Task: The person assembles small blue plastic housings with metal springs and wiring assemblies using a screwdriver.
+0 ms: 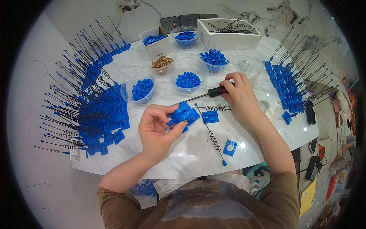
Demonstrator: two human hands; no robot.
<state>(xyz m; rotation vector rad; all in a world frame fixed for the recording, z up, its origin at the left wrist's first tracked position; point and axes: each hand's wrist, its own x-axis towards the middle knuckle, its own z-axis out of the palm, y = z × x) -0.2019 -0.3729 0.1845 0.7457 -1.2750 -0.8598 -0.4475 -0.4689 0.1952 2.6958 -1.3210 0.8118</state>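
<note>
Blue block (185, 114), pinched by left fingers (176, 132); screwdriver (216, 91), gripped by right fingers (235, 79), slanting to the block's far edge.

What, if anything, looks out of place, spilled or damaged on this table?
Nothing looks plainly spilled or damaged. Mildly odd is a square blue plate lying askew toward the near edge of the white table, apart from the blue pieces massed at either side.
</note>
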